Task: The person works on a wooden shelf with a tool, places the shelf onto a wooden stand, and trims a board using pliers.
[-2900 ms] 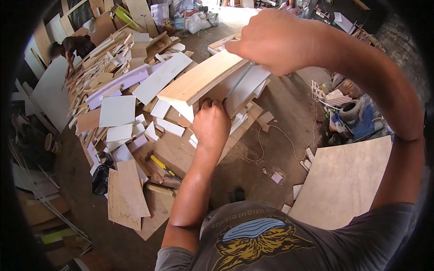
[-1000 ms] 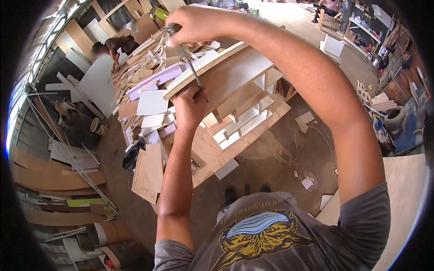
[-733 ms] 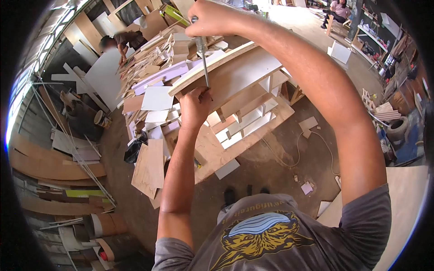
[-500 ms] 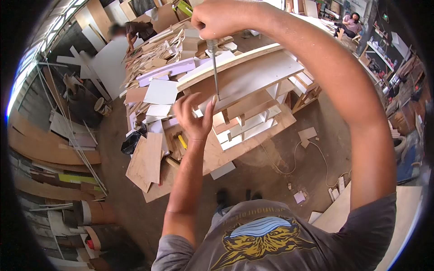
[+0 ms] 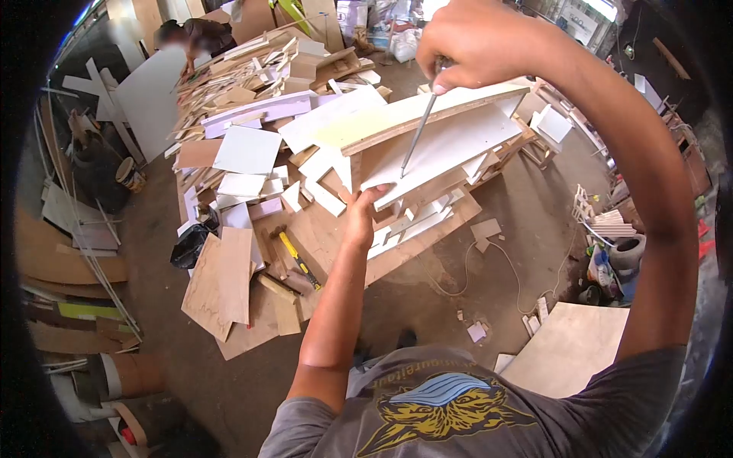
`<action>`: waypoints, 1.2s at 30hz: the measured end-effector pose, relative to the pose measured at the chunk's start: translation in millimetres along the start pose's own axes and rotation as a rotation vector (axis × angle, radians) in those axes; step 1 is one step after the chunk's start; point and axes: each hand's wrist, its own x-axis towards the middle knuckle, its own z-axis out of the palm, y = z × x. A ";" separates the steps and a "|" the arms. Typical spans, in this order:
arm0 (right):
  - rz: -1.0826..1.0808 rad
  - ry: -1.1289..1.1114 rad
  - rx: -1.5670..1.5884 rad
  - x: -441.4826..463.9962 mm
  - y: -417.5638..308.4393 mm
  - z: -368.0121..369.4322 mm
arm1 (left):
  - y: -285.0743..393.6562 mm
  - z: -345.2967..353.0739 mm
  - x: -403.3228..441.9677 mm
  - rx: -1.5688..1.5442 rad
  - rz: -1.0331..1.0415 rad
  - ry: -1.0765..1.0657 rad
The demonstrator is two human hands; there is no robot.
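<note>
My right hand [image 5: 477, 47] is raised and closed round the handle of a long screwdriver [image 5: 419, 134], most of the handle hidden in the fist. The shaft slants down, its tip at the white inner face of a shelf unit [image 5: 458, 145] with a curved wooden edge. At the near left corner of that unit, my left hand [image 5: 365, 208] grips the board, thumb on top and fingers hidden beneath. The unit sits tilted on a plywood worktop [image 5: 305, 305].
Offcuts [image 5: 252, 91] are heaped across the worktop's far left. A yellow and black hammer [image 5: 298, 259] lies left of my forearm, beside a black plastic bag [image 5: 192, 246]. Another person [image 5: 200, 38] bends over the far end. A cord [image 5: 519, 278] runs over the floor at right.
My left hand has gone from open fingers near the screwdriver tip to gripping the unit's corner. My right hand has shifted right, tilting the screwdriver. The unit appears tipped differently.
</note>
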 end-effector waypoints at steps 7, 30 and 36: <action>-0.109 0.095 -0.104 -0.8 -8.6 -1.0 | 9.8 3.6 -3.8 -0.115 -0.035 -0.001; 0.052 -0.144 -0.357 30.1 -79.9 -32.1 | -3.1 -10.2 10.5 -0.030 0.021 -0.064; -0.010 -0.132 -0.382 33.6 -73.0 -27.0 | -2.9 -10.1 10.9 0.104 0.143 -0.038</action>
